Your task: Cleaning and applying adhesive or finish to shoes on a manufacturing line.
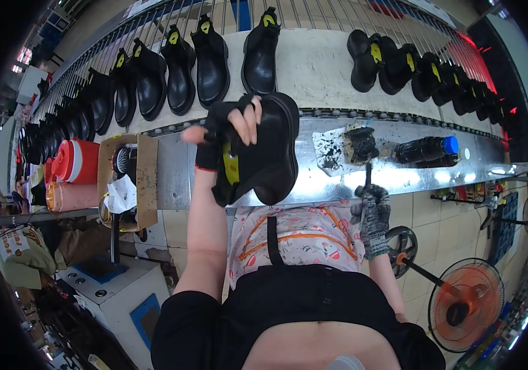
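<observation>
"Black boot [270, 151], where is it now?"

"In the left hand [230, 123], which grips it above the near side of the metal bench [174, 166]."

"And the right hand [374, 208]?"

"It is closed around a dark handle [368, 175] reaching to a blackened pad [361, 145]; I cannot tell whether these are joined."

"Which step is this?"

"Probably taking dark coating for the boot; the next move calls for a steady boot and a light stroke."

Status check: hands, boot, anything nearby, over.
Left hand gripping black boot, over metal bench. Right hand gripping dark handle. Blue-capped bottle lying right of smeared sheet.
</observation>
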The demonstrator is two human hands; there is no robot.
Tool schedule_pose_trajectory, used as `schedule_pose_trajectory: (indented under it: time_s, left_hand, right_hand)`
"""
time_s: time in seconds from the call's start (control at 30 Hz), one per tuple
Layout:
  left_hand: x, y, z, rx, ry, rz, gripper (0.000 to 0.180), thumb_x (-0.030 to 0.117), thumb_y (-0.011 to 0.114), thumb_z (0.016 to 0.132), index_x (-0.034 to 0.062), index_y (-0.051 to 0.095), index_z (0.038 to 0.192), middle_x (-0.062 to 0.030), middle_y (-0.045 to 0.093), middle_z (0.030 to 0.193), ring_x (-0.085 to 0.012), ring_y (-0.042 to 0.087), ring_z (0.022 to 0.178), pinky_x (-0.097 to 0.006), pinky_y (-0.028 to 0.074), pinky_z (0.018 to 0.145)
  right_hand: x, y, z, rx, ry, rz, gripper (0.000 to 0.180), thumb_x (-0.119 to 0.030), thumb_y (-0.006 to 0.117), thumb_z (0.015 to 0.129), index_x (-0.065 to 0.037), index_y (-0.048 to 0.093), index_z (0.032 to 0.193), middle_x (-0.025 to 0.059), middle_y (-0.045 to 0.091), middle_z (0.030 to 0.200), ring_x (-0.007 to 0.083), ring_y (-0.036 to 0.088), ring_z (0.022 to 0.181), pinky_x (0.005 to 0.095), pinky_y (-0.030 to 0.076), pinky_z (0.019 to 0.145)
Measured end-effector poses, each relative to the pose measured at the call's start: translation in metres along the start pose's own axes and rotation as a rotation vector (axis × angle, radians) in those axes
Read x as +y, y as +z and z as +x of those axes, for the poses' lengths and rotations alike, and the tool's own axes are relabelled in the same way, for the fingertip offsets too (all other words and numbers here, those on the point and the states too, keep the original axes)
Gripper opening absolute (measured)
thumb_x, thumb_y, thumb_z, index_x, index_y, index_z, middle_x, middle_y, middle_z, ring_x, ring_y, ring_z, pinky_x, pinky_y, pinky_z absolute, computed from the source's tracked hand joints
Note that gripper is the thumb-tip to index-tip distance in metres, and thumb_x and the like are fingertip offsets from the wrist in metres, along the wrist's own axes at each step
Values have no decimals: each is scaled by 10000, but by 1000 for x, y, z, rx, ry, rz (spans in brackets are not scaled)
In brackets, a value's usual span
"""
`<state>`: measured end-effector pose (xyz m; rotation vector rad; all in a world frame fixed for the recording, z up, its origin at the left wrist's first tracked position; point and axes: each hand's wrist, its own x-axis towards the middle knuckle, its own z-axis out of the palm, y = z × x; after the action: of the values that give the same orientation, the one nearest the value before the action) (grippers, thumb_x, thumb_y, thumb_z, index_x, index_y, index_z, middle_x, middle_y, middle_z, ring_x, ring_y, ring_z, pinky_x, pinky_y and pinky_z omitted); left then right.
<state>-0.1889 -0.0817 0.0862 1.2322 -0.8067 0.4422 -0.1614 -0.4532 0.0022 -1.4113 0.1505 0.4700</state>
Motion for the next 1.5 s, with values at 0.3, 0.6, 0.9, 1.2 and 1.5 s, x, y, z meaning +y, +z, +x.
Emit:
schedule_pose_trajectory:
  time_s: [0.3, 0.6, 0.9, 1.2, 1.5]
  left_hand:
    - [15, 40, 18, -66, 0, 114, 1011, 1017, 287, 528, 56, 600, 522, -62, 615, 594, -214, 516, 624, -333, 360, 839]
    - [18, 53, 20, -73, -69, 125, 999, 1022, 288, 497, 64, 573, 493, -51, 590, 575, -205, 517, 636, -359, 308, 953]
    - [18, 58, 21, -69, -67, 136, 1002, 1019, 283, 495, 52, 544, 477, -50, 559, 549, -207, 505, 643, -363, 299, 943]
    - [21, 68, 21, 10, -107, 140, 986, 1001, 312, 550, 40, 523, 472, -66, 541, 539, -205, 471, 640, -353, 306, 915]
    - [17, 64, 23, -60, -63, 125, 985, 997, 312, 550, 41, 539, 481, -67, 551, 549, -207, 485, 663, -348, 330, 864]
  right_hand:
    - [-142, 3, -10, -782, -103, -229, 624, -116, 681, 822, -52, 426, 1389, 158, 563, 1243, 231, 615, 1050, 354, 561, 752]
    - [-200, 44, -21, -843, -871, -1244, 429, -74, 615, 812, -109, 598, 1239, 147, 619, 1182, 358, 578, 1121, 430, 453, 986]
    - [-208, 51, -23, -838, -818, -1276, 449, -73, 634, 791, -129, 602, 1235, 149, 622, 1161, 364, 598, 1061, 431, 478, 939]
    - [-216, 56, -14, -951, -769, -1013, 462, -235, 644, 778, -96, 615, 1218, 149, 626, 1154, 303, 647, 911, 376, 517, 797]
    - [-218, 43, -7, -965, -651, -1067, 662, -521, 695, 728, -125, 604, 1251, 149, 614, 1198, 381, 571, 1096, 428, 449, 938]
